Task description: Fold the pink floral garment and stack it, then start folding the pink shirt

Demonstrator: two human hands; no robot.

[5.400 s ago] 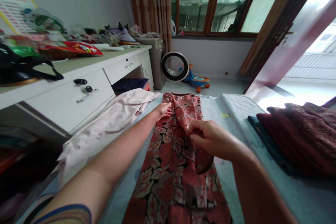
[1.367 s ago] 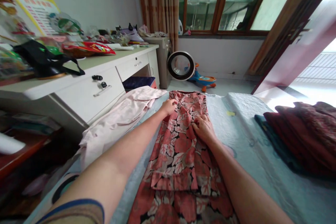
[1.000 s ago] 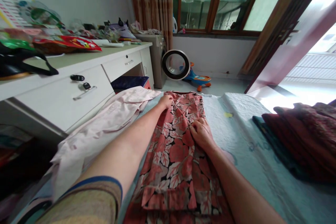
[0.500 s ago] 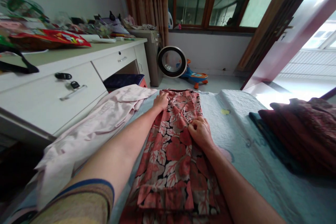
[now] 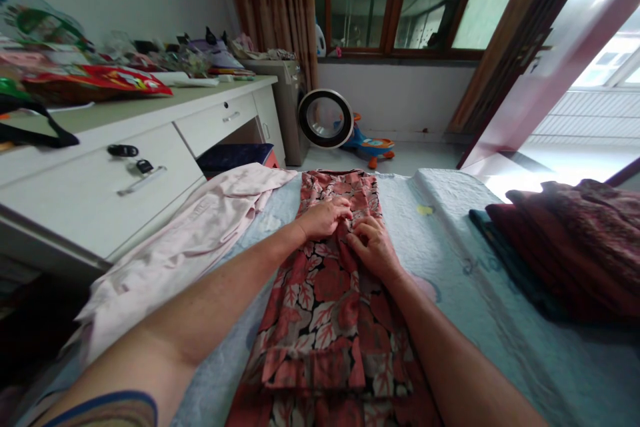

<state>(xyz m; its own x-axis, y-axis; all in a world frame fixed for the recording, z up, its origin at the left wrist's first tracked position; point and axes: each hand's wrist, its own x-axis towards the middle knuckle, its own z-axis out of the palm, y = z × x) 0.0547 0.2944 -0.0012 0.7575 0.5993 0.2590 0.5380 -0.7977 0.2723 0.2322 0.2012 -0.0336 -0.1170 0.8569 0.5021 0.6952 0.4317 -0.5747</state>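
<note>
A garment printed with red flowers and pale leaves [image 5: 327, 280] lies lengthwise on the light blue bedspread [image 5: 440, 240], its sides folded inward. Over its upper middle, my left hand [image 5: 325, 218] has bent fingers closed on the cloth. Just to the right and slightly nearer, my right hand [image 5: 374, 247] pinches the same fabric, thumb and fingers curled together. The hands almost meet at a fold running down the garment. Cloth right under the fingertips is hidden. Whether the piece is a shirt or a dress I cannot tell.
A pale pink garment [image 5: 185, 233] is spread on the left. Folded dark red and teal clothes [image 5: 555, 247] are stacked on the right. Beyond the bed are a washing machine with its round door [image 5: 326, 119] open and a blue ride-on toy [image 5: 367, 143]. A white desk [image 5: 100, 180] flanks the left.
My left hand has come from the garment's upper left edge toward its middle, nearer to my right hand. My right hand has shifted slightly left.
</note>
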